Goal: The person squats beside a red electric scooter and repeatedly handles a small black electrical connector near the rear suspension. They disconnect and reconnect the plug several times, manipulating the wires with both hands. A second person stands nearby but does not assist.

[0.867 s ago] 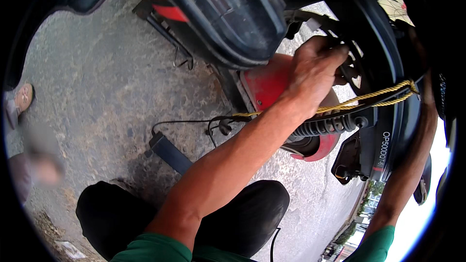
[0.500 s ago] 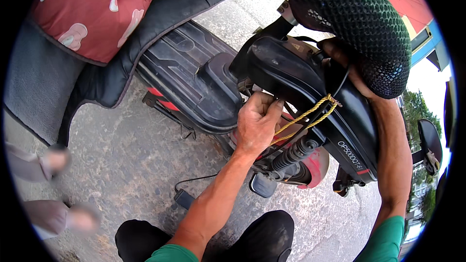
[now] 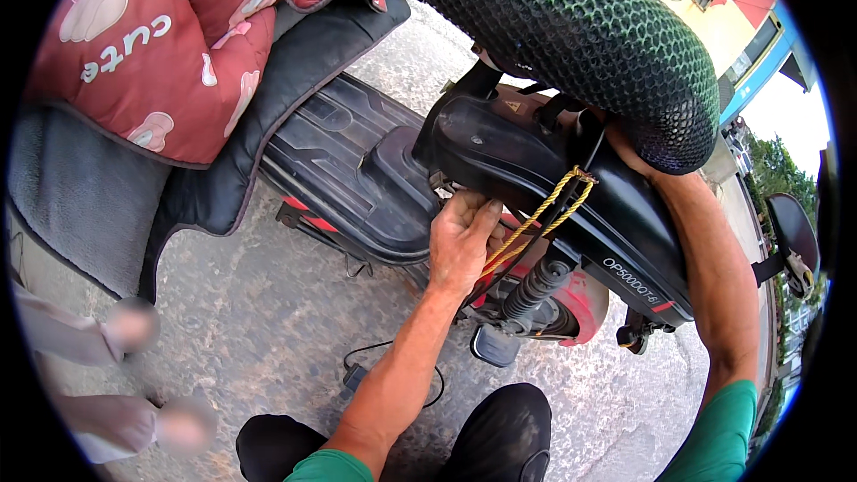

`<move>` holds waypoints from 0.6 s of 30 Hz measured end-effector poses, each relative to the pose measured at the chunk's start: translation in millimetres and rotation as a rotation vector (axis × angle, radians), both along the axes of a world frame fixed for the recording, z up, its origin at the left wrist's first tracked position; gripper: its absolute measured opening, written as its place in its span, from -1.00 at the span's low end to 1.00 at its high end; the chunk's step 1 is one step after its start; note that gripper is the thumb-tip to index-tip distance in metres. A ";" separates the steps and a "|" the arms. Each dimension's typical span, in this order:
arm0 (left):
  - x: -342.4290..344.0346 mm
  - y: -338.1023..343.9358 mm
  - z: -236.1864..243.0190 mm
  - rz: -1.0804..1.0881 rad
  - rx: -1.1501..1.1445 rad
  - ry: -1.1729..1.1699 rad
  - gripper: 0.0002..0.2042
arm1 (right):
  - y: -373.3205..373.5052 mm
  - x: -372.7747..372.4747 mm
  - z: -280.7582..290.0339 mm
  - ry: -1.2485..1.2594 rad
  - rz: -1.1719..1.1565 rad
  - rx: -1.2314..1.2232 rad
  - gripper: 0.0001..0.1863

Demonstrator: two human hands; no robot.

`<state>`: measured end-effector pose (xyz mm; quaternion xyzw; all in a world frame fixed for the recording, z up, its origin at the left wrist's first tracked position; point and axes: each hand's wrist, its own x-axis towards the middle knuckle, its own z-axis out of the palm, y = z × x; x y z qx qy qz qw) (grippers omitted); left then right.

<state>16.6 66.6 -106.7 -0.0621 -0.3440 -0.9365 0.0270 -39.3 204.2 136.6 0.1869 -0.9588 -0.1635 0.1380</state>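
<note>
Grey, rough concrete (image 3: 295, 339) underfoot, and upright on it, just beyond the bent knees, an electric scooter (image 3: 344, 147). Red padded quilt (image 3: 170, 54) hanging past the footboard, flower-printed, with dark fleece lining. Glossy, rounded black plastic on the seat-base shell (image 3: 562, 170): worth bracing from the far side, and working gently by feel along its lower edge. Scaly green-and-black mesh over the fat, curved saddle (image 3: 580, 27); hard, grooved footboard (image 3: 357, 129) lower down. Right hand (image 3: 632, 147) tucked beneath the saddle; left hand (image 3: 460, 236) bunched narrow, thumb close to fingers, at the shell's underside. No telling, with fingertips hidden, about a grip in either. Better to avoid snagging the ribbed shock absorber (image 3: 533, 290) or the twisted yellow rope (image 3: 544, 206), looped just beside the left wrist.
</note>
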 end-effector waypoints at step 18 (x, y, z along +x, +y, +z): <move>12.2 -89.6 56.0 -0.189 -1.130 0.129 -0.69 | -25.7 24.5 1.0 -0.303 0.437 -0.588 -0.73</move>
